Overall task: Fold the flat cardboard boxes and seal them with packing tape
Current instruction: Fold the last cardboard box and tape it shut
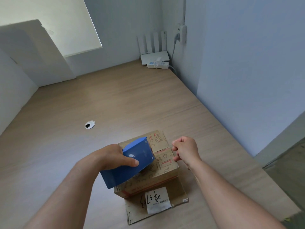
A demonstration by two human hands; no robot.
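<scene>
A small printed cardboard box [162, 164] stands folded on the wooden table [115, 104], its top flaps shut along a centre seam. My left hand [113, 156] grips a blue tape dispenser [130, 162] that lies tilted over the box's left half, its front edge near the seam. My right hand [185, 148] hovers at the box's right edge with fingers curled and pinched together, seemingly on the clear tape's end, which is hard to make out. A flat cardboard sheet [148, 212] with a white label [156, 201] lies under the box, toward me.
A round cable grommet [90, 124] sits in the table to the left. A white router [155, 52] and power strip [157, 64] occupy the far right corner by the wall. A white board [36, 52] leans at the far left.
</scene>
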